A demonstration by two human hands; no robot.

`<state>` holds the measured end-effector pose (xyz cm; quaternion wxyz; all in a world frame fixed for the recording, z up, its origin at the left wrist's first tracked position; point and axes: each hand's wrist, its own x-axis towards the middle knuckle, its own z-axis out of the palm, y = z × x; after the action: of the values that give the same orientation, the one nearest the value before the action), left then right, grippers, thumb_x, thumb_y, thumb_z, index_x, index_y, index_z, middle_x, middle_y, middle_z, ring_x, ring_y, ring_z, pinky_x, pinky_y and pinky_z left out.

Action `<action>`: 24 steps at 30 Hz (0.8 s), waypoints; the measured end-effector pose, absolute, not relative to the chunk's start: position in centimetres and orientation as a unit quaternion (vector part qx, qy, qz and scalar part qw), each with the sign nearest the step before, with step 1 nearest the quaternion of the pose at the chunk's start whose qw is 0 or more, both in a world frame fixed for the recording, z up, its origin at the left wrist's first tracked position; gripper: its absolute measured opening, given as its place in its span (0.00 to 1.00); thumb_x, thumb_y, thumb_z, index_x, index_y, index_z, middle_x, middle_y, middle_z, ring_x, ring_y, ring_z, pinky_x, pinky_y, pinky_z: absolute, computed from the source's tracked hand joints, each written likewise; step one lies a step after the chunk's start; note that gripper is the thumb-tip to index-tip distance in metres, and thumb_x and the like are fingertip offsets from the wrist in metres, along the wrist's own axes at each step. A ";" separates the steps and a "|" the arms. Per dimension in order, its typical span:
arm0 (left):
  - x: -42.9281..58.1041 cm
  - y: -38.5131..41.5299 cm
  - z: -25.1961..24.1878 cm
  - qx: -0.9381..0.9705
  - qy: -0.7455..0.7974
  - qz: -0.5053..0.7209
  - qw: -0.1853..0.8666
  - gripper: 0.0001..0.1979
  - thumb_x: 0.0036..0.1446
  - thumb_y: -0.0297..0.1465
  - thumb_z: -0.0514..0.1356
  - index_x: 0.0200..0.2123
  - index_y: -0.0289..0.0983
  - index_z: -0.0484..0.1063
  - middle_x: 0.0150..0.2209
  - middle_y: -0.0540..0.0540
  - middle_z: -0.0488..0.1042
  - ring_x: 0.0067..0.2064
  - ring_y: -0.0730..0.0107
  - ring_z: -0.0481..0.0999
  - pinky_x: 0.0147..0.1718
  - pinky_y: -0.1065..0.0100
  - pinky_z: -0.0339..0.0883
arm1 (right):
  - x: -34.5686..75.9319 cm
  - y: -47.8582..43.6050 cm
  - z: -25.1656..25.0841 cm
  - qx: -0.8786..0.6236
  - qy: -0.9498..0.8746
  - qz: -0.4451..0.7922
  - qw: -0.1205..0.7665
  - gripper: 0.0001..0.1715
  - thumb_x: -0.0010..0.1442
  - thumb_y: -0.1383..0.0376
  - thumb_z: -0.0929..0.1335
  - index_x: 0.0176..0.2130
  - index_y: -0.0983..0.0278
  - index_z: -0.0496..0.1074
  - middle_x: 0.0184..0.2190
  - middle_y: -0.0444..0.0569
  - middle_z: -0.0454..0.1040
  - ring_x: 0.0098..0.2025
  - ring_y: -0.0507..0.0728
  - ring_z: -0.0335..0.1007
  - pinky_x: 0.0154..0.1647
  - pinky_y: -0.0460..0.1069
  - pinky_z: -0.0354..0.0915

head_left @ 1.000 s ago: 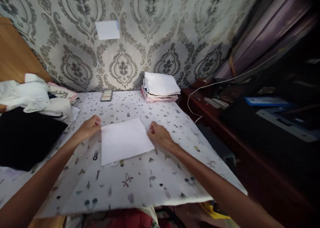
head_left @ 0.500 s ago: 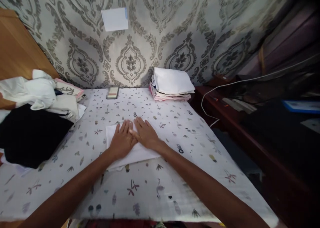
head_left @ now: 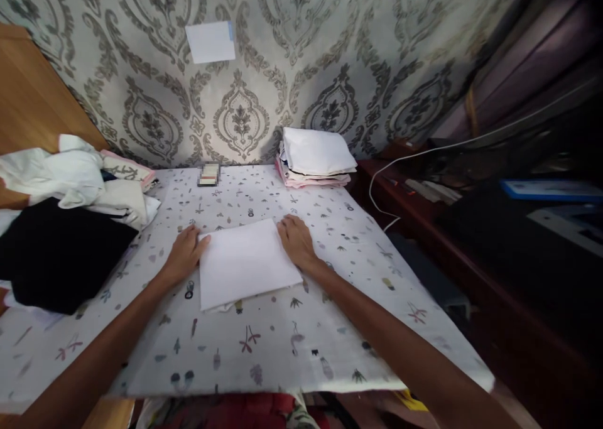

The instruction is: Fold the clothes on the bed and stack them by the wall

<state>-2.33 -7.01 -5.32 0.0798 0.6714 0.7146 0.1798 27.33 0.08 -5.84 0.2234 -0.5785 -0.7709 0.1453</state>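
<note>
A white folded cloth (head_left: 247, 262) lies flat on the patterned sheet (head_left: 254, 347), roughly rectangular, with a bit of a lower layer showing at its front edge. By its upper left corner is my left hand (head_left: 185, 253), fingers resting on the sheet and the thumb reaching to the cloth's edge. My right hand (head_left: 296, 239) lies along the cloth's right edge, fingers stretched forward and fingertips at the upper right corner. Neither hand is gripping the cloth.
A stack of folded cloths (head_left: 316, 156) stands at the back by the wall. Loose white clothes (head_left: 70, 171) and a black garment (head_left: 66, 253) are heaped on the left. A small pixelated item (head_left: 208, 174) lies at the back. A white cable (head_left: 377, 184) hangs at the right.
My hands, which lay together on top of the cloth, have moved apart to its left and right sides. The cloth's top now shows uncovered. The view has shifted slightly.
</note>
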 end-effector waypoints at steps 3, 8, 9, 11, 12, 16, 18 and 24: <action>-2.0 -6.5 -3.9 0.666 0.717 0.182 0.096 0.27 0.56 0.52 0.50 0.42 0.35 0.71 0.49 0.35 0.73 0.55 0.47 0.69 0.56 0.51 0.63 | 27.5 -0.5 -5.2 -0.586 -0.761 0.166 0.224 0.22 0.64 0.54 0.65 0.49 0.67 0.71 0.54 0.60 0.70 0.58 0.66 0.62 0.62 0.60 0.58; -0.2 -7.7 -1.8 0.609 0.697 0.286 0.249 0.21 0.47 0.50 0.58 0.36 0.40 0.68 0.31 0.48 0.71 0.37 0.54 0.74 0.42 0.55 0.70 | 27.0 -2.1 -3.8 -0.560 -0.772 0.222 0.201 0.13 0.54 0.62 0.71 0.40 0.65 0.72 0.50 0.57 0.72 0.55 0.65 0.64 0.59 0.59 0.59; 0.0 -8.3 -1.6 0.571 0.689 0.319 0.312 0.21 0.47 0.51 0.59 0.37 0.41 0.68 0.29 0.50 0.71 0.35 0.54 0.75 0.39 0.55 0.71 | 27.0 -2.5 -3.6 -0.553 -0.769 0.240 0.215 0.11 0.53 0.65 0.70 0.39 0.64 0.71 0.47 0.56 0.73 0.52 0.64 0.66 0.57 0.58 0.60; 0.2 -9.2 -1.6 0.492 0.656 0.374 0.433 0.22 0.47 0.52 0.62 0.40 0.45 0.70 0.32 0.50 0.76 0.37 0.53 0.78 0.39 0.54 0.73 | 27.3 -3.3 -3.5 -0.527 -0.751 0.295 0.266 0.09 0.53 0.69 0.66 0.38 0.62 0.69 0.40 0.50 0.75 0.45 0.61 0.70 0.48 0.54 0.64; 0.3 -9.5 -1.7 0.470 0.633 0.370 0.491 0.24 0.43 0.51 0.66 0.42 0.48 0.71 0.35 0.51 0.79 0.39 0.51 0.79 0.40 0.52 0.74 | 27.6 -3.6 -3.6 -0.494 -0.746 0.339 0.292 0.08 0.53 0.69 0.65 0.37 0.61 0.68 0.36 0.47 0.74 0.40 0.59 0.70 0.43 0.52 0.65; 1.2 -8.1 -1.3 0.496 0.561 0.370 0.550 0.24 0.34 0.46 0.71 0.39 0.57 0.75 0.42 0.59 0.82 0.45 0.48 0.80 0.49 0.46 0.72 | 29.8 -3.4 -3.7 -0.421 -0.697 0.418 0.401 0.03 0.53 0.67 0.64 0.32 0.60 0.64 0.30 0.42 0.70 0.35 0.56 0.67 0.35 0.49 0.63; 2.7 -5.7 -0.1 0.535 0.535 0.399 0.518 0.23 0.37 0.44 0.70 0.42 0.56 0.75 0.45 0.58 0.82 0.48 0.47 0.80 0.51 0.47 0.70 | 31.6 -1.9 -3.2 -0.430 -0.681 0.397 0.440 0.03 0.53 0.64 0.64 0.31 0.60 0.63 0.28 0.42 0.68 0.33 0.55 0.65 0.35 0.49 0.63; 10.2 7.1 5.5 0.593 0.506 0.410 0.474 0.35 0.42 0.38 0.67 0.55 0.40 0.64 0.43 0.42 0.80 0.43 0.50 0.81 0.33 0.60 0.74 | 39.4 7.8 2.0 -0.511 -0.683 0.197 0.484 0.07 0.54 0.60 0.64 0.33 0.60 0.65 0.30 0.44 0.70 0.34 0.56 0.65 0.36 0.49 0.64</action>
<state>10.20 7.14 5.46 0.4737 0.5926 0.5063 0.4100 39.41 7.84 1.97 0.4836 -0.5109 -0.6829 0.1969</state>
